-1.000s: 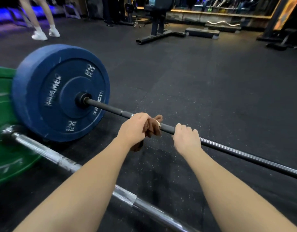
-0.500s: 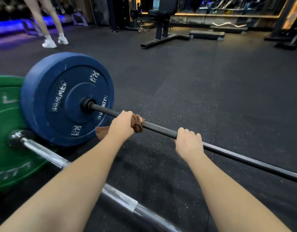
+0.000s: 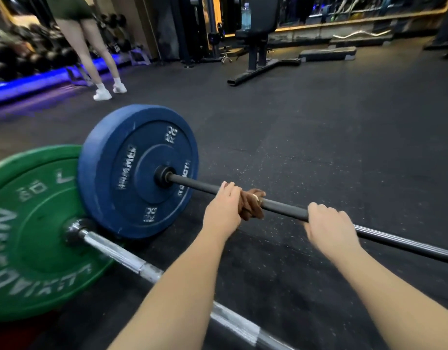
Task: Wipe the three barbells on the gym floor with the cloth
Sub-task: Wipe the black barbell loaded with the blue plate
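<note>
Left hand [image 3: 221, 210] clamps the soft brown cloth [image 3: 252, 204] around my black barbell [image 3: 283, 209], lying on the floor, just right of its blue plate [image 3: 139, 170]. My right hand [image 3: 329, 226] grips bare shaft further right. It is stiff, heavy and probably prone to rolling, so I steady it there.

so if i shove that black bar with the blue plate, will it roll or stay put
Probably rolls: the blue plate is round and stands on edge on the flat floor. Likely needs a firm push, since the plate is marked 20 kg. The right hand gripping the black bar probably steadies it while the left hand holds the cloth on it.
</note>
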A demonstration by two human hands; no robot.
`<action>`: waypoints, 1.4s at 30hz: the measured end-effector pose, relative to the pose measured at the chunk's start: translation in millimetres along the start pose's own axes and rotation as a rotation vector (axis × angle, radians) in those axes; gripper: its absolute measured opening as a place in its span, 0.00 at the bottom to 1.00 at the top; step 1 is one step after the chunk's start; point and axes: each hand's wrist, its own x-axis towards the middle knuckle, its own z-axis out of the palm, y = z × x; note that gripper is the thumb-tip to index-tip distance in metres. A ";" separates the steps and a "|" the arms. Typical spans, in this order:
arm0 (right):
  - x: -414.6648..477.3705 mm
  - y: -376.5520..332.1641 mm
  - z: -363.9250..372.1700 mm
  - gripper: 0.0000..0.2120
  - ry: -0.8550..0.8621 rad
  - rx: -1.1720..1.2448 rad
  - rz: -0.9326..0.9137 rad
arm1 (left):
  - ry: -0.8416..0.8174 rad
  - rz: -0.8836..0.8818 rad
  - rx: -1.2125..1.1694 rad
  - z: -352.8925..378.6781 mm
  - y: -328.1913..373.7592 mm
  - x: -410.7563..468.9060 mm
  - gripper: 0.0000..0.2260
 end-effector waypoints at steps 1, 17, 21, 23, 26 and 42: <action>0.1 -0.1 0.0 0.12 0.003 -0.002 -0.006 | 0.016 -0.037 0.013 -2.9 -9.6 3.3 0.18; -2.7 -2.0 -0.6 0.12 0.004 -0.047 0.011 | 0.141 -0.449 -0.340 9.5 -1.4 8.2 0.29; -1.9 0.2 3.1 0.12 0.035 -0.029 -0.019 | 0.119 -0.476 -0.268 -5.3 -17.6 26.6 0.35; -0.6 2.3 6.3 0.16 0.056 -0.002 -0.037 | 0.135 -0.484 -0.224 -13.3 -31.9 35.9 0.36; -1.5 2.7 12.5 0.25 0.089 0.053 -0.044 | 0.198 -0.564 -0.245 -27.1 -54.0 44.9 0.28; -0.2 -0.4 16.3 0.22 0.145 -0.001 -0.018 | 0.333 -0.853 -0.682 -19.6 -29.2 34.8 0.16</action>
